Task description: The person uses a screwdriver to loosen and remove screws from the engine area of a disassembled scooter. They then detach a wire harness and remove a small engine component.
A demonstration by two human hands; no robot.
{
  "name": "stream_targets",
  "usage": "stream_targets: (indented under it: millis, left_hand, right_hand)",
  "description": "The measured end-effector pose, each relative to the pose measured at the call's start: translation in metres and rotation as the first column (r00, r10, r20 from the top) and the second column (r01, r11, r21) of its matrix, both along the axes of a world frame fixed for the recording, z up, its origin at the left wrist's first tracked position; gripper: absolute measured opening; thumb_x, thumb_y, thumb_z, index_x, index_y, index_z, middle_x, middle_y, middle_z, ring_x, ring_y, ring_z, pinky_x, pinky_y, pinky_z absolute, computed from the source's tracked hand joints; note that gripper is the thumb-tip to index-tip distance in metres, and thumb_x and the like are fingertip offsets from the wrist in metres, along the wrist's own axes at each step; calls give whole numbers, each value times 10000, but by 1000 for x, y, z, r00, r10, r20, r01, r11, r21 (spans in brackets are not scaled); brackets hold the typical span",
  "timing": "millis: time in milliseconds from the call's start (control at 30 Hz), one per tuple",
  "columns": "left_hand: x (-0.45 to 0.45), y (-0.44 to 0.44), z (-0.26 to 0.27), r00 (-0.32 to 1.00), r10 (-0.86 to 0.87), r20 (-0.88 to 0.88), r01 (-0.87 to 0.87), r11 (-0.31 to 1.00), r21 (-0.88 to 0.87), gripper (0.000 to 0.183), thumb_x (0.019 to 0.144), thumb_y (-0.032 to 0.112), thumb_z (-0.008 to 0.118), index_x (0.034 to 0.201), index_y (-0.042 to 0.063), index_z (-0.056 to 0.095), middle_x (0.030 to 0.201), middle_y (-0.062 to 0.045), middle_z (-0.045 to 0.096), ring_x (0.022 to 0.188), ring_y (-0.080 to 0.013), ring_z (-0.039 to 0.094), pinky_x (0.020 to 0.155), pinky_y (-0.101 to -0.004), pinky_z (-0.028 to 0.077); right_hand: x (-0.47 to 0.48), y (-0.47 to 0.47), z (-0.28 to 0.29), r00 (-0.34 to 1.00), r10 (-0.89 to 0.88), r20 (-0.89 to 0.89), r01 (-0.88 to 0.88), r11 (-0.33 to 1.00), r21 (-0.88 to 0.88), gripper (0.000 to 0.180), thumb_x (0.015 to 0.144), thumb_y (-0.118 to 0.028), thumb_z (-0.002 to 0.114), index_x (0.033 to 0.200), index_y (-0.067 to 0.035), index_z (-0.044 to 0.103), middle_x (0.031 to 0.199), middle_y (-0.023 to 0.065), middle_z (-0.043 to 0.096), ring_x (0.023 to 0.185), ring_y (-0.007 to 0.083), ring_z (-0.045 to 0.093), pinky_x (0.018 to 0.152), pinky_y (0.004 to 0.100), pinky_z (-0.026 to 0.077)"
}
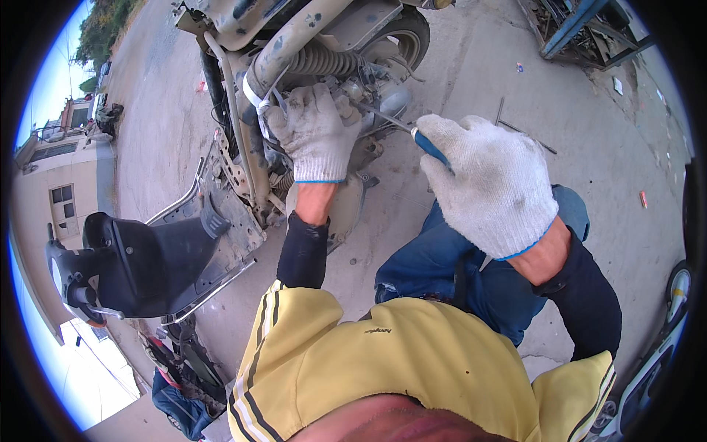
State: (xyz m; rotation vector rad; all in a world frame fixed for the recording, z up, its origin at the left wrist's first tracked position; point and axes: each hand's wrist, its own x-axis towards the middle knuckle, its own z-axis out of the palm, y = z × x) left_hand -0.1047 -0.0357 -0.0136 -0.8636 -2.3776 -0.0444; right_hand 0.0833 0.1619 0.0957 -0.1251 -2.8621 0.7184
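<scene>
A motor scooter with its body panels off stands before me, its black front leg shield [149, 259] to the left and its rear wheel [411, 41] at the top. My right hand [491, 182], in a white knit glove, is closed round the blue handle of a screwdriver [428, 145]. The metal shaft points left into the engine area [386, 96]; its tip is hard to make out. My left hand [317, 130], gloved alike, rests among the parts below the coil spring [326, 61], fingers bent; whether it grips something is hidden. A white strap [257, 98] is tied round the frame tube beside it.
A T-shaped metal bar tool [527, 134] lies on the concrete beyond my right hand. A blue metal rack [574, 27] holding parts stands at the top right. Another vehicle [652, 381] is at the lower right, and a bundle of dark things [185, 381] lies at the lower left.
</scene>
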Motion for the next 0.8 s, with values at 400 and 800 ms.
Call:
stream_targets:
  millis: [400,800]
  left_hand:
    - [49,-12,10,995,-81,60,75,993,96,741,720,346,960,1335,67,654,1405,-142,626,1364,-351,540,1220,-645,287]
    - [117,-7,-56,296,-934,199,-927,-230,296,837,1068,512,663,1582,-94,398,1488,-214,543,1341,-374,564,1165,-504,445]
  right_hand:
    - [54,22,-6,989,-136,64,139,990,-37,476,916,-166,822,1380,-90,745,1014,170,761,859,316,769,799,389,611]
    - [75,-9,-42,997,-78,8,78,982,-172,478,892,-158,833,1364,-144,758,875,124,665,745,317,697,693,402,575]
